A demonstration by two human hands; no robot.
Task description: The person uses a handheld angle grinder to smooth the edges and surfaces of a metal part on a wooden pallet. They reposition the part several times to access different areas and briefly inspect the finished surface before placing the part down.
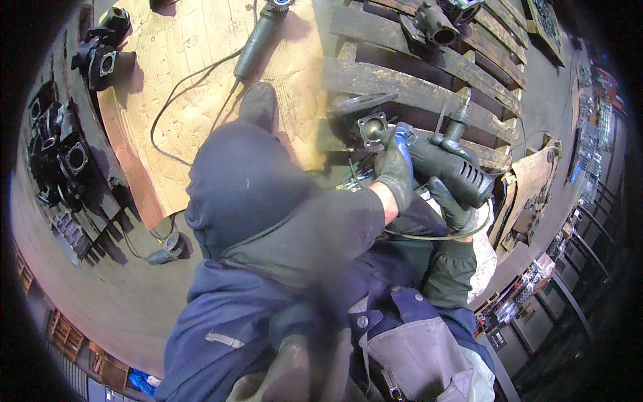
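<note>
In my hands, both in dark work gloves, is a black corded power tool [435, 163] with vent slots at its rear end. My left hand [396, 167] closes around its front end; a blue patch shows on that glove. My right hand [452, 206] grips the rear part from below, its fingers partly hidden by the body. A metal spindle-like piece [459, 120] stands up beside the tool; how it joins is unclear. Just beyond my left hand sits a metal part with a square flange and round bore [372, 127]. A thin cable [435, 237] loops below my hands.
A wooden pallet [422, 84] bears a cast metal housing [434, 25]. Left of it, a second corded tool [258, 47] lies on a cardboard sheet [181, 53]. Several dark castings [63, 144] stand at far left. Another corded tool [167, 249] rests on the floor.
</note>
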